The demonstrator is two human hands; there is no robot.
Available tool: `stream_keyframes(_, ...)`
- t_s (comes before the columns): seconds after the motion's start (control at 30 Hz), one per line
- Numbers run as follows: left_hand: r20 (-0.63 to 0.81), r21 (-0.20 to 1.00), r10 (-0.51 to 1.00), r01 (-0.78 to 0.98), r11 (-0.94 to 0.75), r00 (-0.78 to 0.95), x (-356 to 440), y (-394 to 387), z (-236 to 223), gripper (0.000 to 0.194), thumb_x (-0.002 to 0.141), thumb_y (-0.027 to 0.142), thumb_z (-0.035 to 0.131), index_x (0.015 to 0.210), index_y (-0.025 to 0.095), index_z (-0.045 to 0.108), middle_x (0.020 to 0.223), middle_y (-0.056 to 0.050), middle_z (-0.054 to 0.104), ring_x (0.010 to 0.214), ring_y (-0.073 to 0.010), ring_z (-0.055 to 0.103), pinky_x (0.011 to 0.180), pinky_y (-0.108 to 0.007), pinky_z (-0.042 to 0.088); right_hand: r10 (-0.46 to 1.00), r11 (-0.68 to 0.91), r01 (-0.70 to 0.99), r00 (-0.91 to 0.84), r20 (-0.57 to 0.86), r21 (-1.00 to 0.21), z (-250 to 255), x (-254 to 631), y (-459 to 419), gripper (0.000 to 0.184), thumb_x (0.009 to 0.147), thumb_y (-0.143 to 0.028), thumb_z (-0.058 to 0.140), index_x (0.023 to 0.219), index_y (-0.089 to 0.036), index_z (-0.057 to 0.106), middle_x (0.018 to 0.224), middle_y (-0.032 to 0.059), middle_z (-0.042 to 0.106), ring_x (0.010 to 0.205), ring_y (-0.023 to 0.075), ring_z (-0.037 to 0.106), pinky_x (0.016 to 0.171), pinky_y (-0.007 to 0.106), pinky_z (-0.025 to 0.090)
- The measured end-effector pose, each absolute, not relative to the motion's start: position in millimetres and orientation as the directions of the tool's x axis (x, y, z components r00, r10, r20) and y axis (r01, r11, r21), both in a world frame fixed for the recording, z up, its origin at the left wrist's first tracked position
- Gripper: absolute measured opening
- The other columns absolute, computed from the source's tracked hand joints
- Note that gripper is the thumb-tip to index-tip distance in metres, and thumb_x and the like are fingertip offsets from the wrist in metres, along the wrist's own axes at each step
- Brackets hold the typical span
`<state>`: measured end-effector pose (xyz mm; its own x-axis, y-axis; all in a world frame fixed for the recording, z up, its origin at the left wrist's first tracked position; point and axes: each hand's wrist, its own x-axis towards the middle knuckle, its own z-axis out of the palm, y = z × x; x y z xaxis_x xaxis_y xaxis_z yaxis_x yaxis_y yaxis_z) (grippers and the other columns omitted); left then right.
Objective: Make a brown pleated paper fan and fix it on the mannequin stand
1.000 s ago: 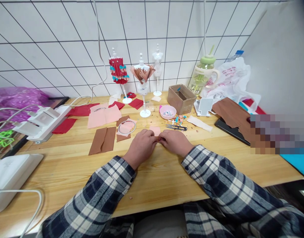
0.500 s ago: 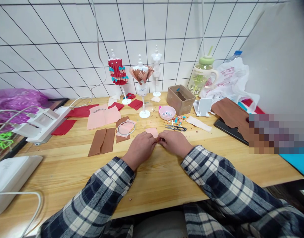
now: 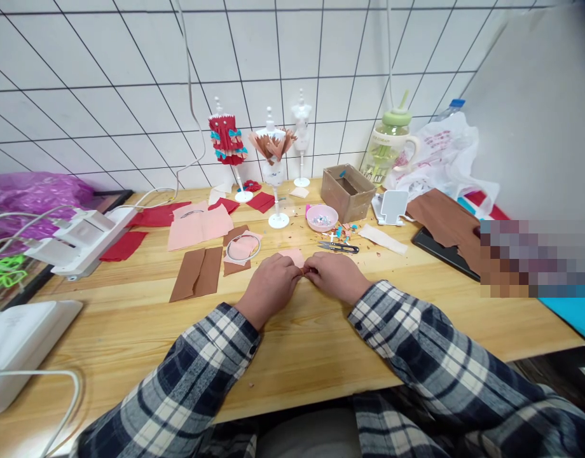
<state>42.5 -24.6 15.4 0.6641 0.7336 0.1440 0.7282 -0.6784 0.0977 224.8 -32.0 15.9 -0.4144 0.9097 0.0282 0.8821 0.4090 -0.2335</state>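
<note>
Small brown crepe-like scrap [image 3: 302,271] sits between the two sets of fingertips, low over the bare front of the pale wooden table [image 3: 321,343]; most of it is hidden by the fingers. The left hand [image 3: 272,286] pinches one end and the right hand [image 3: 337,273] the other, thumbs and forefingers drawn close together.

Taking the scrap as centre, a pale pink paper square [image 3: 292,256] lies just beyond at 11 o'clock, black-handled thread snips [image 3: 343,247] at 2 and a round pink bowl [image 3: 322,228] at 1. A thin silvery ring [image 3: 227,249] rests at 10, with folded brown sheets [image 3: 196,273] at 9. The white dress form [image 3: 275,172] with pointed brown and pink petals stands at 11, farther back.

Such a scrap should be very light, soft and easily creased or torn, so it is best held by its ends, gently, between fingertip and thumb.
</note>
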Motion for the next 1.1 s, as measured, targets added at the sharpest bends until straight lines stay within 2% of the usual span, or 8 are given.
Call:
stream_keyframes(0.1,0.172,0.105,0.72,0.714,-0.692,0.673,41.4,-24.5,16.7,0.027,0.095,0.025,0.049,0.095,0.019,0.075,0.092,-0.009,0.067,0.09,-0.0224,0.057,0.082,-0.037,0.045,0.912,0.403,0.882,-0.409,0.028,-0.244,15.3,225.2,-31.9,0.023,0.094,-0.032,0.049,0.099,-0.025,0.07,0.095,0.0017,0.071,0.087,0.0175,0.063,0.065,0.028,0.037)
stream_keyframes(0.33,0.13,0.172,0.739,0.719,-0.674,0.661,41.3,-23.4,12.5,0.029,0.097,0.026,0.046,0.098,0.018,0.074,0.083,-0.009,0.069,0.083,-0.0211,0.06,0.079,-0.035,0.045,0.914,0.391,0.888,-0.406,-0.013,-0.24,17.2,224.3,-31.7,0.024,0.094,-0.03,0.049,0.099,-0.024,0.072,0.097,0.0039,0.071,0.09,0.0178,0.063,0.072,0.027,0.04)
stream_keyframes(0.7,0.16,0.142,0.712,0.698,-0.702,0.683,40.3,-23.5,16.1,0.029,0.097,0.028,0.047,0.093,0.02,0.075,0.087,-0.008,0.069,0.088,-0.0218,0.058,0.082,-0.037,0.044,0.921,0.374,0.891,-0.39,-0.008,-0.258,16.4,223.3,-32.2,0.022,0.094,-0.028,0.049,0.098,-0.025,0.071,0.097,0.0023,0.07,0.089,0.0169,0.062,0.071,0.026,0.039)
stream_keyframes(0.9,0.142,0.162,0.736,0.718,-0.677,0.662,41.2,-22.1,12.6,0.028,0.097,0.027,0.047,0.095,0.018,0.074,0.085,-0.008,0.071,0.084,-0.0219,0.061,0.08,-0.036,0.044,0.923,0.368,0.891,-0.385,-0.011,-0.267,15.2,223.1,-31.6,0.022,0.093,-0.027,0.05,0.096,-0.024,0.072,0.094,0.0029,0.07,0.088,0.0169,0.062,0.071,0.026,0.039)
stream_keyframes(1.1,0.163,0.172,0.695,0.673,-0.719,0.7,38.3,-20.4,11.6,0.027,0.096,0.025,0.049,0.096,0.02,0.075,0.088,-0.009,0.07,0.088,-0.022,0.059,0.083,-0.036,0.044,0.926,0.364,0.883,-0.377,0.015,-0.297,14.7,224.1,-32.0,0.02,0.092,-0.027,0.052,0.096,-0.025,0.071,0.095,0.0011,0.071,0.088,0.0169,0.062,0.068,0.026,0.037)
